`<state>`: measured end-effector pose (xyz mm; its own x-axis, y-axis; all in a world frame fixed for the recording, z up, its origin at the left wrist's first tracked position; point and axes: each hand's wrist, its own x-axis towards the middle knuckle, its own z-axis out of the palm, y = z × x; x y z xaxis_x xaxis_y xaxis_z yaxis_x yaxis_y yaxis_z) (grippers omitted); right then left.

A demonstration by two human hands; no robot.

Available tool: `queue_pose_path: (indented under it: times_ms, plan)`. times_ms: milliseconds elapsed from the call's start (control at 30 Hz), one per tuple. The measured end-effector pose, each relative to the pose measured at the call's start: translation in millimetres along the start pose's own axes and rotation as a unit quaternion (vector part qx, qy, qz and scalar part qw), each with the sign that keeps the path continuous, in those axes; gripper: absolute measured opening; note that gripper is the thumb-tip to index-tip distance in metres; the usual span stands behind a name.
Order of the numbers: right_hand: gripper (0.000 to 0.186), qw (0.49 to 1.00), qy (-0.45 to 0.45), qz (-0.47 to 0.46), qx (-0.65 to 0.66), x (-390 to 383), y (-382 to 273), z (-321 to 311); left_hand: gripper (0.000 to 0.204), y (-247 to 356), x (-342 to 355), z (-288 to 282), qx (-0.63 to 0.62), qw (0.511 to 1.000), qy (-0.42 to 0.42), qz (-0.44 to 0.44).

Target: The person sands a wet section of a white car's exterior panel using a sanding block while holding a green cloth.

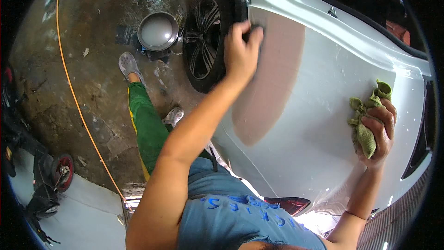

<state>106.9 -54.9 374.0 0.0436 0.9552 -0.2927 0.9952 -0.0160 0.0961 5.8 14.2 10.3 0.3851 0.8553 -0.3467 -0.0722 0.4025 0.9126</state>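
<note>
My left hand [241, 53] is closed around a dark pad [254, 28], mostly hidden by the fingers. It presses the pad to the upper left of a brownish-pink patch [276, 69] on a white car's rear side panel [319, 106], close to the wheel arch. My right hand [381, 127] grips a crumpled green cloth [366, 138] and rests with it against the panel, farther right. Small wet specks show on the paintwork.
A black alloy wheel [203, 41] is left of the patch. Beside it, a round basin of cloudy liquid [158, 31] stands low over the wet, stained floor. An orange hose [74, 92] crosses the floor. At bottom right is the tail light [289, 204]; a red-rimmed wheel [63, 172] is lower left.
</note>
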Motion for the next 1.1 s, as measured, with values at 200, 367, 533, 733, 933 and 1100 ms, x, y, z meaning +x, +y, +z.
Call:
queue_pose_path:
  times_ms: [200, 367, 533, 733, 933, 1100]
  plan:
    - [0.033, 1.0, -0.001, -0.004, 0.0, -3, -1, 1, 0.036, -10, -52, -8, 0.001, 1.0, -0.008, 0.027]
    - [0.036, 1.0, -0.012, -0.007, 0.0, 9, -3, -1, 0.049, -5, 54, 9, 0.041, 0.999, 0.024, 0.005]
    - [0.035, 1.0, 0.0, -0.001, 0.0, -4, 0, 3, 0.041, -6, -85, -21, 0.049, 0.997, -0.005, 0.06]
    - [0.034, 1.0, 0.003, -0.004, -0.002, 3, -4, 2, 0.043, -10, 38, 7, -0.002, 1.0, 0.015, 0.012]
    - [0.033, 1.0, 0.0, 0.003, -0.007, 0, 0, 4, 0.044, -14, -42, -7, 0.012, 0.999, -0.013, 0.033]
    - [0.033, 1.0, -0.004, -0.002, -0.006, -4, 1, 2, 0.04, -16, -72, -18, 0.005, 0.999, -0.02, 0.051]
